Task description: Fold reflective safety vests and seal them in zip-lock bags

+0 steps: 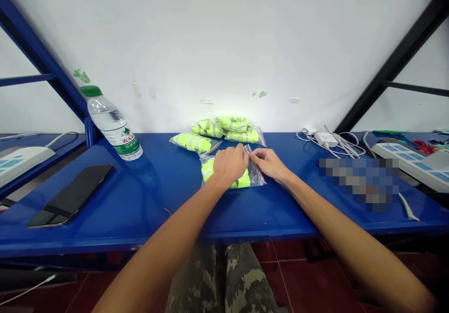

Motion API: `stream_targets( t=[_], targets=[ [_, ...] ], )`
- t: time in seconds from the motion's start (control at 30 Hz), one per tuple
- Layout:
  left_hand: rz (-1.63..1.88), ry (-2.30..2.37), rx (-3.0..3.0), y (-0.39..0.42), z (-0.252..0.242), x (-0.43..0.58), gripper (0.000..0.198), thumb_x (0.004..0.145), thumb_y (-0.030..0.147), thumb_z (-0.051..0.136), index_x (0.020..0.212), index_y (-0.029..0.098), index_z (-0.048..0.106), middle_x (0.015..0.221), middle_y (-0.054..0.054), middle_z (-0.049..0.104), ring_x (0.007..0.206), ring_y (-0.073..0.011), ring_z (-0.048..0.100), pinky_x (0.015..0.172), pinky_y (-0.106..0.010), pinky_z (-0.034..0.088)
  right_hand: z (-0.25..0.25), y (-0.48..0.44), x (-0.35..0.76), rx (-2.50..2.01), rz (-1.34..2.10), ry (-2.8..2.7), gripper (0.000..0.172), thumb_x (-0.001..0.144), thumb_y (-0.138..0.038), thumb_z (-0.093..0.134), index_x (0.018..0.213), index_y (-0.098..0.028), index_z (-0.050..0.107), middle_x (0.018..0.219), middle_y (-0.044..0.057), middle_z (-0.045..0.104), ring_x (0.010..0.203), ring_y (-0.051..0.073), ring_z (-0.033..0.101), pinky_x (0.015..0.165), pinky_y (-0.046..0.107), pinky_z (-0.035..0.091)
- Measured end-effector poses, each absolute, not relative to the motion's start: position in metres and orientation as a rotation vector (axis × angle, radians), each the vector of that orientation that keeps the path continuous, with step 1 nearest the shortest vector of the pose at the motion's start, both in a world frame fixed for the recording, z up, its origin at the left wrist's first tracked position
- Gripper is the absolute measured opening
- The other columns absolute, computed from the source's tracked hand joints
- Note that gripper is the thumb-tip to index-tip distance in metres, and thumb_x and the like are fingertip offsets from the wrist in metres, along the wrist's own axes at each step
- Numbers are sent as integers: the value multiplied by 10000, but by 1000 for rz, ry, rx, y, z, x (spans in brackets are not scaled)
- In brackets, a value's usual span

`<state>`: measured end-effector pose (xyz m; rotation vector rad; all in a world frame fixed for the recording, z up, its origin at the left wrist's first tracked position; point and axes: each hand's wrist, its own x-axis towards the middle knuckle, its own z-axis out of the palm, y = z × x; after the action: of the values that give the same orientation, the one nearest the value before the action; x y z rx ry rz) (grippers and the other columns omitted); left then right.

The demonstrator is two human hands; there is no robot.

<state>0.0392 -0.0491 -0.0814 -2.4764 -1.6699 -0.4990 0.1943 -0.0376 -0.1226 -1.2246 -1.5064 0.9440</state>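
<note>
A clear zip bag (257, 178) with a folded neon-yellow cloth piece (242, 180) with grey reflective strips lies on the blue table in front of me. My left hand (229, 163) rests over the bag, its fingers curled at the zip edge. At the upper end of that edge, my right hand (269, 162) pinches the bag between thumb and fingers. Just behind lie several similar filled bags, among them a left one (192, 142) and a stacked one (236, 125) near the wall.
A water bottle (114, 126) with a green cap and a black phone (72, 195) are on the left. To the right are a white charger with cables (326, 139), a blurred-out item (365, 182) and a power strip (414, 163). The white wall (224, 46) borders the table (273, 214).
</note>
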Motion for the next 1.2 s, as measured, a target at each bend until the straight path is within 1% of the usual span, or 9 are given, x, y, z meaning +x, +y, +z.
stream_targets(
  t=[0.13, 0.23, 0.33, 0.43, 0.53, 0.7, 0.87, 1.0, 1.2],
  targets=[
    [-517, -1678, -2473, -48, -82, 39, 352, 979, 334, 290, 1006, 169, 599, 935, -110, 723, 859, -286, 698, 753, -386, 493, -121, -39, 194, -1225, 960, -1497, 391, 679, -543, 709, 671, -163, 619, 596, -4, 581, 534, 97, 449, 506, 237, 334],
    [-519, -1692, -2466, -47, -82, 38, 365, 980, 335, 278, 1004, 169, 603, 944, -115, 723, 865, -291, 696, 756, -393, 493, -119, -41, 195, -1237, 994, -1461, 321, 671, -468, 723, 672, -161, 629, 589, -5, 590, 513, 90, 453, 488, 229, 336],
    [-512, -1703, -2464, -47, -82, 38, 375, 983, 331, 270, 1013, 169, 607, 955, -116, 722, 880, -285, 695, 780, -390, 489, -119, -42, 195, -1258, 1034, -1441, 232, 665, -383, 706, 665, -166, 622, 545, -19, 565, 465, 83, 438, 451, 225, 325],
    [-514, -1709, -2466, -47, -83, 38, 380, 986, 336, 272, 1032, 168, 609, 961, -116, 721, 886, -278, 695, 802, -388, 486, -119, -43, 195, -1278, 1046, -1432, 190, 660, -344, 684, 664, -167, 615, 530, -29, 550, 442, 78, 425, 434, 223, 316],
    [-513, -1708, -2465, -47, -83, 38, 384, 986, 334, 269, 1029, 168, 613, 964, -119, 721, 890, -279, 695, 810, -392, 487, -118, -43, 194, -1267, 1034, -1444, 212, 655, -362, 688, 676, -164, 616, 541, -30, 548, 451, 76, 423, 439, 224, 309],
    [-522, -1696, -2462, -47, -83, 38, 371, 977, 326, 282, 1012, 166, 615, 933, -117, 724, 867, -286, 700, 774, -388, 495, -116, -44, 192, -1246, 1046, -1445, 244, 634, -388, 705, 674, -163, 619, 546, -28, 551, 463, 79, 424, 446, 227, 313],
    [-521, -1734, -2450, -45, -82, 36, 387, 984, 324, 263, 1050, 171, 611, 969, -124, 721, 893, -279, 695, 800, -382, 487, -115, -45, 192, -1230, 1082, -1384, 208, 624, -317, 703, 743, -166, 622, 572, -36, 571, 453, 75, 434, 438, 222, 334],
    [-522, -1763, -2448, -42, -82, 35, 383, 982, 322, 266, 1050, 173, 612, 962, -124, 721, 899, -286, 691, 803, -391, 484, -115, -45, 193, -1193, 1144, -1361, 225, 606, -243, 693, 801, -163, 617, 590, -43, 583, 449, 72, 450, 443, 222, 374],
    [-535, -1762, -2432, -41, -83, 34, 375, 984, 327, 272, 1043, 178, 612, 957, -112, 725, 899, -271, 689, 806, -369, 480, -115, -45, 192, -1173, 1155, -1340, 267, 603, -243, 719, 832, -146, 619, 618, -32, 601, 453, 63, 457, 436, 214, 377]
  ],
)
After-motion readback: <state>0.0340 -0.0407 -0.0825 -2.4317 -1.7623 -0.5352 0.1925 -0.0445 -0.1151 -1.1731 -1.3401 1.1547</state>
